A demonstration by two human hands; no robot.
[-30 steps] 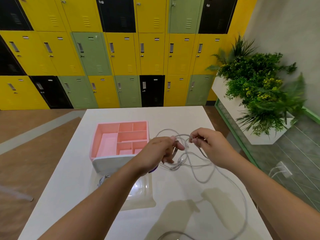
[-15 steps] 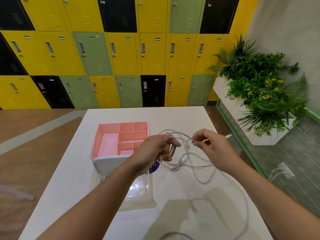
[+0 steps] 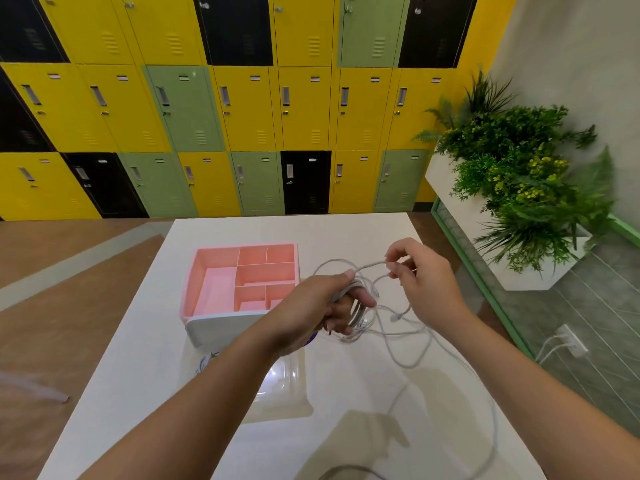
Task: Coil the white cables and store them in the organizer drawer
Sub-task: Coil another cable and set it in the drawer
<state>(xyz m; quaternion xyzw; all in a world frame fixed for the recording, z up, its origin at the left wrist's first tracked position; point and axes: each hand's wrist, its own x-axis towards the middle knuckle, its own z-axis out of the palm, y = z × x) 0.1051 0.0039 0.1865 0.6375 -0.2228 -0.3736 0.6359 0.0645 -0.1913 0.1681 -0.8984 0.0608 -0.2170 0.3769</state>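
Note:
A white cable (image 3: pixel 408 355) hangs in loose loops above the white table (image 3: pixel 346 233). My left hand (image 3: pixel 311 306) grips a bundle of its coils, fingers curled round them. My right hand (image 3: pixel 422 282), to the right and slightly higher, pinches a strand of the same cable between thumb and fingertips. The rest of the cable trails down across the table toward the near right edge. The pink organizer drawer (image 3: pixel 204 271), divided into several compartments, sits left of my hands with its white front facing me. Its compartments look empty.
A clear plastic tray (image 3: pixel 291 386) lies on the table under my left forearm, with another cable end (image 3: pixel 206 362) peeking out beside it. Yellow, green and black lockers (image 3: pixel 242 109) line the far wall. A planter with greenery (image 3: pixel 519 188) stands to the right.
My right hand has drawn away from my left, moving right and up and pulling a strand of cable taut between them. My left hand keeps its grip on the coils.

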